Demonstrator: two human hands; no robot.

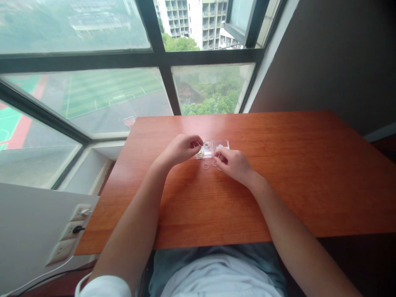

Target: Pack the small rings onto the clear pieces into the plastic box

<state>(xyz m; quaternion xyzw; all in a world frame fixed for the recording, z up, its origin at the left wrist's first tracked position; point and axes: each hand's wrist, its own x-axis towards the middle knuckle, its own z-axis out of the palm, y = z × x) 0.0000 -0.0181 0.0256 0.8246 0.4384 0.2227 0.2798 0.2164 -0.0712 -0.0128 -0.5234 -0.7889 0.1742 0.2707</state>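
Note:
A small clear plastic box [208, 153] with compartments lies toward the far side of the table, its transparent lid [225, 143] on the right. Some gold-coloured small pieces [200, 154] show in its near left compartment. My left hand [185, 147] is at the box's left side, fingers curled and pinched together; whatever they grip is too small to tell. From the right, my right hand [234, 164] reaches in with thumb and fingertips pinched at the lid's near edge, their contents hidden. A thin ring [206, 167] lies on the wood in front of the box, with other rings partly beneath my right hand.
The brown wooden table [291, 177] extends well to the right. Large windows [213, 88] stand behind its far edge, and a dark wall [328, 57] rises at the right. Wall sockets [69, 231] with plugged-in cables are at the lower left.

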